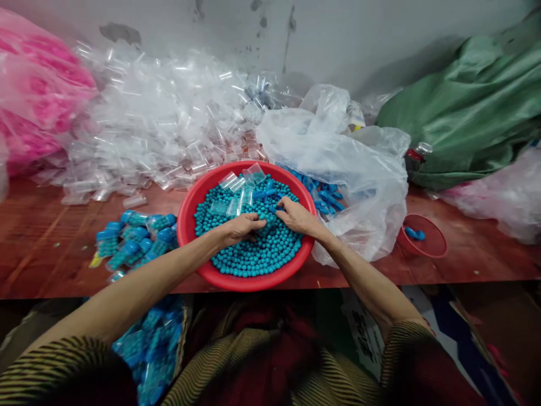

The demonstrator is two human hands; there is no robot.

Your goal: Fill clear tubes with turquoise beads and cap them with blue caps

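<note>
A red basin (189,248) on the table holds many round turquoise beads (253,260). Several clear plastic tubes (245,197) lie on top of the beads, with a few blue caps (266,193) near the far side. Over the middle of the basin my left hand (243,228) is closed low against the beads; what its fingers hold is hidden. My right hand (297,216) faces it from the right, thumb and fingers pinched on a blue cap (276,209). A small gap separates the two hands.
Left of the basin lie filled tubes with blue caps (131,242). Clear tubes (147,124) are heaped behind. A plastic bag (363,186) partly covers more blue caps (329,197). On the right stands a small red basket (435,237); a green sack (465,118) rests behind it.
</note>
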